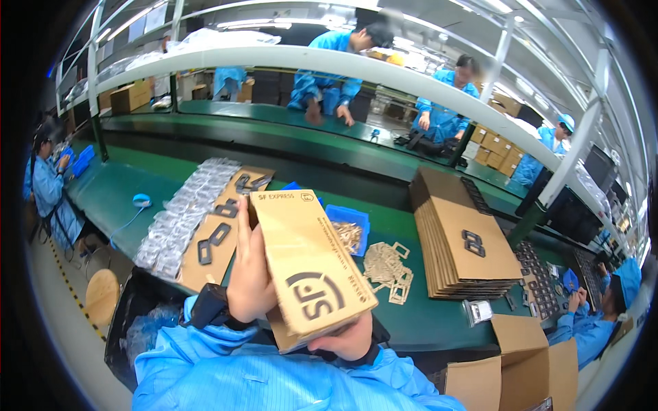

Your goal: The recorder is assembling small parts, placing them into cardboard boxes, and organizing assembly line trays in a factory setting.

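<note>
Carton (312, 253): one, tan with dark print, held tilted above the near edge of the green bench (439, 325), between the two hands
Left hand (250, 277): one, clamped with the other on the carton, pressed to its left side, fingers stretched along it toward the far end
Right hand (349, 340): one, clamped on the carton's near end, low on its right; some fingers hidden
Wristbands (208, 305): two, black, one per wrist
Blue bin (364, 225): one just right of the carton, filled with small tan pieces (347, 237) too many to count
Pale frames (385, 269): one loose heap near the bin, overlapping, not countable
Cardboard sheet (199, 278): one, left of the carton, bearing at least five black frames (205, 261)
Wrapped parts (185, 219): several rows in clear plastic, left of that sheet, too crowded to count
Cardboard stack (445, 205): one, its layers too tight to count, with seemingly two dark frames (473, 242) on top
Open box (524, 335): one, lower right
Stool (103, 298): one, round-topped, far left
Other people (589, 335): five plainly seen, in blue
</note>
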The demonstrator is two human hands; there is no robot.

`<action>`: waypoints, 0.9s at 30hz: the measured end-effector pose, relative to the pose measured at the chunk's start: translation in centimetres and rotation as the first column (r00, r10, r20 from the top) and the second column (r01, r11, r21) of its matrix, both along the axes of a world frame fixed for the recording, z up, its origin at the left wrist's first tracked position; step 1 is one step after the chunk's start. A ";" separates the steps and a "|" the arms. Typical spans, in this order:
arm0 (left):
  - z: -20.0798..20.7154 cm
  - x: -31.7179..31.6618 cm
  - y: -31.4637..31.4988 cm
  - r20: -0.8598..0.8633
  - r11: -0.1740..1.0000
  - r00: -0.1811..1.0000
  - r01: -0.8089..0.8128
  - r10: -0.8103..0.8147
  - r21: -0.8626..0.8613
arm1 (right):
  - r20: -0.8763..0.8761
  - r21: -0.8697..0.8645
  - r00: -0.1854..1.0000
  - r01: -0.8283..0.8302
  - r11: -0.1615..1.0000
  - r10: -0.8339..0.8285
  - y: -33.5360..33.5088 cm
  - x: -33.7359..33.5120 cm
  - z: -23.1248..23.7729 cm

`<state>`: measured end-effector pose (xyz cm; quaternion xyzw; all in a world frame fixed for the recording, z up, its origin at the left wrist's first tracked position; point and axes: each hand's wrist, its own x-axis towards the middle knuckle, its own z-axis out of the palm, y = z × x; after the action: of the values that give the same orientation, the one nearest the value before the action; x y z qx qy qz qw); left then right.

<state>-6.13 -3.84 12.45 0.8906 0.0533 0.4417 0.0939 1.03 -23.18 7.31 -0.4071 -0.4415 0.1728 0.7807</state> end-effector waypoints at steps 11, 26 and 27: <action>-0.1 4.1 -3.9 0.070 0.586 0.747 0.573 -0.661 -0.573 | 0.250 0.047 0.875 0.416 0.908 -0.414 -1.3 1.5 -1.8; 4.0 6.3 -4.8 -0.366 0.700 0.603 0.667 -0.709 -0.256 | 0.106 0.052 0.660 0.743 0.667 -0.743 -4.8 3.6 0.1; 5.2 6.0 -3.9 -0.413 0.720 0.618 0.676 -0.669 -0.155 | 0.027 0.037 0.743 0.668 0.743 -0.669 -4.9 4.1 1.4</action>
<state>-0.14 -7.77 17.61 0.9217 -0.2672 0.1613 0.2305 5.13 -28.11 8.75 -0.5316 -0.2834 -0.1315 0.7872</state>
